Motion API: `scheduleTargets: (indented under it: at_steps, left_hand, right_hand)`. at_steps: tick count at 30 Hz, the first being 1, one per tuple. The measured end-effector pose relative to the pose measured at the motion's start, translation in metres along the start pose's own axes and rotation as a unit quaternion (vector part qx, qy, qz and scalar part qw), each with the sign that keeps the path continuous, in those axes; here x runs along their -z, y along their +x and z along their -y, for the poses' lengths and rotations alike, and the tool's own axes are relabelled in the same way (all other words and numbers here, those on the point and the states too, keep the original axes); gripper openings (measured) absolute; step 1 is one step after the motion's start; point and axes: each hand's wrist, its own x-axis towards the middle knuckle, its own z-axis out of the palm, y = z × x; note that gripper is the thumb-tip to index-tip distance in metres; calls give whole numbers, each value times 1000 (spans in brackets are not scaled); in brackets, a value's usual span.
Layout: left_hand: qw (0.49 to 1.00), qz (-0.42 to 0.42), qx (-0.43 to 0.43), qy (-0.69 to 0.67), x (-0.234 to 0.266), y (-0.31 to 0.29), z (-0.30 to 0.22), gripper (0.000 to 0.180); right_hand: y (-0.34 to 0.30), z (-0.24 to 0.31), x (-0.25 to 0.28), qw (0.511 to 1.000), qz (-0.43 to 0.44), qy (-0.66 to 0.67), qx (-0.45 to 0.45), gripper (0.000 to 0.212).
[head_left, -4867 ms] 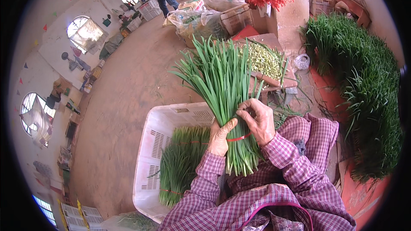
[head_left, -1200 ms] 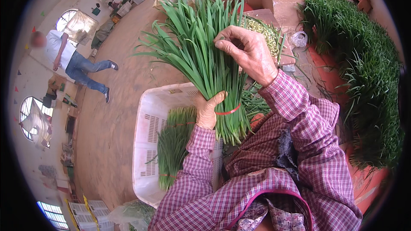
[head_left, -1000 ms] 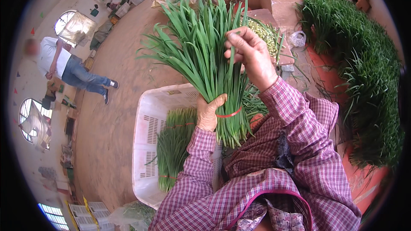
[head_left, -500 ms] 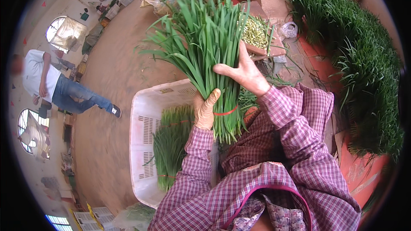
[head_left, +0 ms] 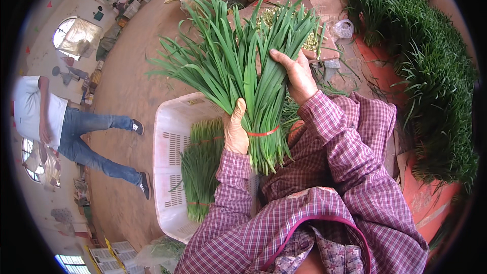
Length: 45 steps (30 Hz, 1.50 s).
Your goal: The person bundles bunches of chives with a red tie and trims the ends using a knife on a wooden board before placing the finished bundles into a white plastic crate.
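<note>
A thick bundle of Chinese chives (head_left: pixel 258 91), bound near its cut stems by a red band (head_left: pixel 264 132), is held up in front of me. My left hand (head_left: pixel 236 131), in a tan glove, grips the bundle just beside the band, thumb across the front. Higher up, my right hand (head_left: pixel 299 77) is closed round the right-hand leaves, its thumb over the front and its fingers mostly hidden behind. The leaf tops fan out to both sides, with a gap between two sheaves. Below on the left, a white plastic crate (head_left: pixel 170 167) contains banded chive bundles (head_left: pixel 199 180).
Loose chives (head_left: pixel 426 71) form a long heap on a red sheet (head_left: pixel 373 63) at right. Behind my bundle, a board bears pale trimmings (head_left: pixel 309 43); a clear plastic bag (head_left: pixel 343 29) lies beside it. A person (head_left: pixel 76 127) in a white shirt is on the floor area at left.
The bundle's leaves have spread apart, and my right hand has shifted slightly right with the right-hand sheaf. The person at left has come nearer in mid-stride.
</note>
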Motion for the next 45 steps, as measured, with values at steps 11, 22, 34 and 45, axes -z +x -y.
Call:
scheduleTargets:
  at_steps: [11, 22, 34, 45]
  left_hand:
    - [997, -43, -63, 20, -12, -11, -4, 42]
    - [997, -27, -57, 40, -33, -14, -1, 28]
    - [997, -9, -60, 48, -24, -13, 5, 34]
    - [997, -53, -15, 49, -10, -10, 2, 54]
  right_hand:
    - [4, 76, 22, 847, -92, -373, 366, 73]
    - [-45, 67, -76, 774, 125, -516, 345, 22]
    - [-17, 58, -70, 962, 102, -190, 166, 11]
    - [-34, 70, -2, 976, 63, -143, 154, 36]
